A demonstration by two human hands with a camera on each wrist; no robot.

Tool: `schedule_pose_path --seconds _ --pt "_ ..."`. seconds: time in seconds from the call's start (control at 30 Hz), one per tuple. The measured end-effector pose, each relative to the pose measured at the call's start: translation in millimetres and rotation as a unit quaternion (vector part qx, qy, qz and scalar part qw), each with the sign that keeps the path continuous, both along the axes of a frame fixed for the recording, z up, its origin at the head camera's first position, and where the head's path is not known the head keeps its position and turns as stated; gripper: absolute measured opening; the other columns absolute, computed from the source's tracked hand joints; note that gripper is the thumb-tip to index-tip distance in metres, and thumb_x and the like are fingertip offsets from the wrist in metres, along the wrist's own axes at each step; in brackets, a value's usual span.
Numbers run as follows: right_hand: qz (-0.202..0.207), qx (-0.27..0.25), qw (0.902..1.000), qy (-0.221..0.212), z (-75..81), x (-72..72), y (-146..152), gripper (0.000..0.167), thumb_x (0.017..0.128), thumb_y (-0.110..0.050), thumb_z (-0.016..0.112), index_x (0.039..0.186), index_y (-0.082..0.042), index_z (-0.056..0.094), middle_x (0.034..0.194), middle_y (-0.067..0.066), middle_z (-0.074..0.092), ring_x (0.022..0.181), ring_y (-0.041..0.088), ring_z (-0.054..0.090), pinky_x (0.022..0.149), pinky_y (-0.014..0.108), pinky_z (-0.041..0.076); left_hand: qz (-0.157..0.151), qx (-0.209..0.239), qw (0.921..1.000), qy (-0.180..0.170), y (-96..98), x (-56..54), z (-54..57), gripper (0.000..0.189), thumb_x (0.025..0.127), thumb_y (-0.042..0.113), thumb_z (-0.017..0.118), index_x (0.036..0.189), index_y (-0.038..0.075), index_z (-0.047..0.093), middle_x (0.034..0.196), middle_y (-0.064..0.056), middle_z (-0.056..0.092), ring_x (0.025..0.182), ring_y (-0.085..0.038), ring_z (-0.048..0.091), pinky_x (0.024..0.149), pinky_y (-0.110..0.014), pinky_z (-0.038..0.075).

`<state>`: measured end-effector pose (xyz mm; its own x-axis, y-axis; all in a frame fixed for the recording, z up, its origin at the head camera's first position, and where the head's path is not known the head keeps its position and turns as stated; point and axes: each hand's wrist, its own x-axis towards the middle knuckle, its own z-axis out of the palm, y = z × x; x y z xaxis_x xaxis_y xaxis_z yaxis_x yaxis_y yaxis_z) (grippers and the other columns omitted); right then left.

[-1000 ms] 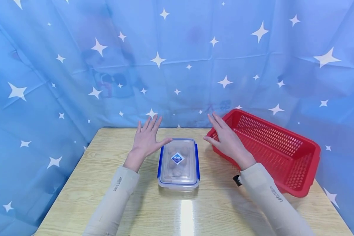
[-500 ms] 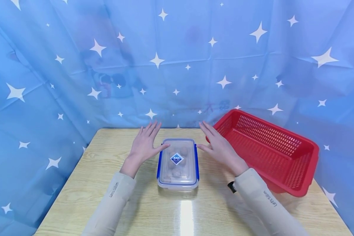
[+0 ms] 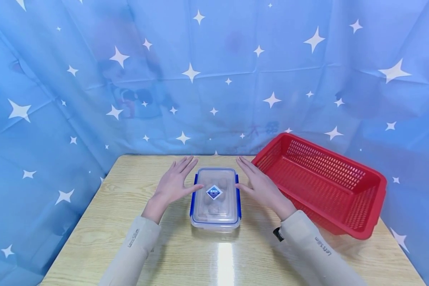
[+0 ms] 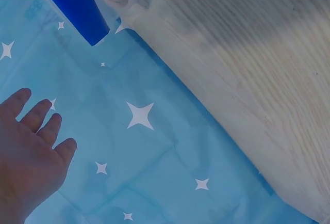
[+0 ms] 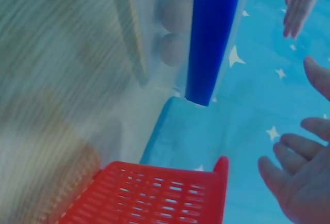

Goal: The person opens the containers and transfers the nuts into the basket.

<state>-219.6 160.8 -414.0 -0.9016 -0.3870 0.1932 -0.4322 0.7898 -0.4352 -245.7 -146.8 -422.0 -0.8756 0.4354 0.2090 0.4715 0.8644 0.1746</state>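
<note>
A clear plastic food container (image 3: 216, 208) with blue side clips and a diamond label on its lid stands on the table. Several round, pale brownish things (image 5: 174, 15) show through its wall in the right wrist view. My left hand (image 3: 173, 183) hovers at the container's left side, fingers extended and thumb reaching over the lid's edge. On the other side, my right hand (image 3: 262, 186) is held out likewise, its thumb close to the right blue clip (image 5: 214, 38). Neither hand holds anything.
A red perforated plastic basket (image 3: 318, 190) stands at an angle on the right of the wooden table (image 3: 103, 222), close beside my right forearm. A blue curtain with white stars (image 3: 214, 91) hangs behind the table and at its sides.
Both hands have come lower and nearer to the container. The right hand has moved left, away from over the basket's edge. Container and basket stay in place.
</note>
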Motion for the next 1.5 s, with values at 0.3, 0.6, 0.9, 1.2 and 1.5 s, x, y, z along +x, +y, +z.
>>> schedule_pose_path --seconds 0.3,0.6,0.9,1.2,1.5 --pt "0.005 0.031 0.9994 0.016 -14.6 3.7 -5.1 0.079 0.094 -0.040 0.067 0.158 -0.016 0.029 0.166 0.007 0.028 0.152 0.031 0.030 0.115 0.054 0.040 -0.015 0.011 0.9996 -0.023 -1.3 9.1 -8.3 0.094 0.086 0.069 0.059 0.159 0.020 0.027 0.166 -0.002 0.026 0.154 -0.025 0.023 0.128 -0.048 0.015" --pt "-0.002 0.026 0.9995 -0.017 -23.4 9.1 -8.1 0.081 0.093 -0.040 0.068 0.159 -0.019 0.027 0.166 0.008 0.028 0.151 0.034 0.030 0.112 0.055 0.043 -0.022 0.040 0.9980 -0.044 -3.8 18.6 -16.3 0.092 0.084 0.065 0.065 0.157 0.019 0.032 0.163 -0.003 0.034 0.152 -0.027 0.030 0.126 -0.050 0.022" --pt "0.007 -0.003 0.9991 -0.041 -34.2 9.9 -6.2 0.079 0.095 -0.038 0.066 0.160 -0.019 0.025 0.166 0.007 0.026 0.152 0.033 0.029 0.114 0.055 0.040 -0.022 0.053 0.9946 -0.086 -5.7 26.5 -21.7 0.090 0.082 0.067 0.066 0.155 0.023 0.037 0.162 -0.001 0.036 0.144 -0.047 0.036 0.113 -0.065 0.037" --pt "-0.001 -0.010 0.9982 -0.059 -42.7 9.8 -4.4 0.080 0.095 -0.040 0.065 0.160 -0.018 0.024 0.166 0.007 0.026 0.151 0.034 0.029 0.114 0.057 0.040 -0.030 0.071 0.9904 -0.115 -2.1 28.1 -28.4 0.095 0.081 0.065 0.069 0.157 0.020 0.034 0.162 -0.005 0.035 0.148 -0.038 0.035 0.114 -0.061 0.038" --pt "0.004 -0.029 0.9957 -0.088 -50.0 7.9 -0.5 0.077 0.098 -0.042 0.060 0.160 -0.016 0.023 0.166 0.009 0.025 0.152 0.034 0.028 0.118 0.057 0.035 -0.014 0.091 0.9851 -0.145 0.4 28.0 -38.3 0.104 0.081 0.057 0.075 0.159 0.011 0.025 0.167 -0.008 0.023 0.151 -0.033 0.029 0.119 -0.052 0.035"
